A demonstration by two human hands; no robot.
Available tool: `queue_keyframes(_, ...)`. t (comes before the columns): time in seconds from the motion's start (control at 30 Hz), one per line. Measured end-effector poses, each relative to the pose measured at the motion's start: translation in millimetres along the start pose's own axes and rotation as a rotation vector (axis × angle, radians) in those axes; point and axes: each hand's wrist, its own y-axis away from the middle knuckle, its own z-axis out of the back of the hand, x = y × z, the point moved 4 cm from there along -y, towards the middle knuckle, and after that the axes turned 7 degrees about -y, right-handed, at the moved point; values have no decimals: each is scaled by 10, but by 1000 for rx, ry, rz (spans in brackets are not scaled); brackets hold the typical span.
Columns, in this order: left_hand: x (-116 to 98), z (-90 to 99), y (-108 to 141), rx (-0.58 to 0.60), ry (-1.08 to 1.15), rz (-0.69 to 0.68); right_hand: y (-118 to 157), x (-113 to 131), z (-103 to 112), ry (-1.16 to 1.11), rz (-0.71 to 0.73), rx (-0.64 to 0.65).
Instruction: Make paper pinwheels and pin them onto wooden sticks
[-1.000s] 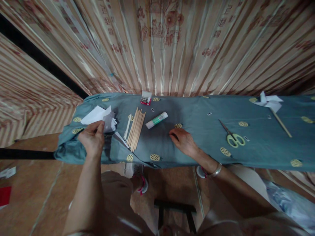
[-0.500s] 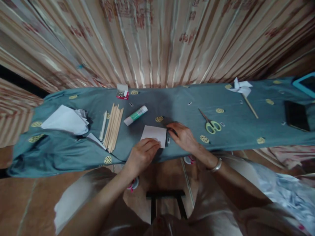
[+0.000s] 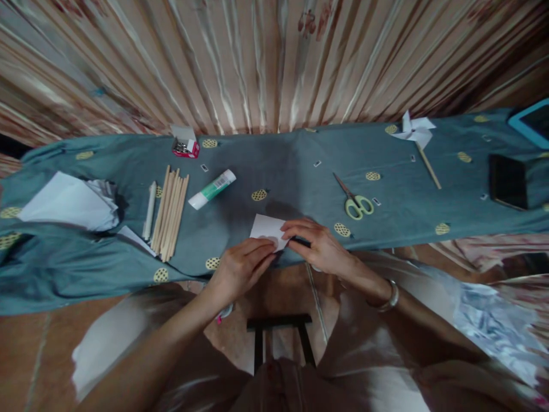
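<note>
Between my hands, near the front edge of the cloth-covered table, is a small white square of paper (image 3: 265, 225). My left hand (image 3: 245, 264) pinches its lower left part, fingers pressed together. At the paper's right edge, my right hand (image 3: 317, 245) closes thumb and fingers on it. The right fingers cover part of that edge, so I cannot tell whether it is folded there. Beyond the paper to the left lies a glue stick (image 3: 213, 189) with a green and white label. Scissors (image 3: 354, 200) with light green handles rest to the right of my right hand.
On the left are a stack of white paper (image 3: 68, 200), a white pen-like stick (image 3: 150, 210) and several wooden sticks (image 3: 170, 214). A small red box (image 3: 186, 146) of metal pins stands behind. A paper pinwheel (image 3: 415, 131), a dark phone (image 3: 508, 182) and a blue-framed tablet (image 3: 532, 123) lie right.
My right hand has moved in from beside the paper and now grips its right edge. The paper is turned slightly and brought nearer. The whole view has shifted.
</note>
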Motion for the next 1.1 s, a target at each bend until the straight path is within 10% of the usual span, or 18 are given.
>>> queue_keyframes(0.43, 386, -8, 203, 72, 77, 339, -229, -174, -54, -21, -195, -66)
queue_keyframes(0.73, 27, -82, 212, 50, -276, -59, -341, -194, -97, 126, -77, -80)
queue_keyframes(1.1, -37, -359, 394, 212, -311, -41, -411, -219, -123, 144, -103, -107)
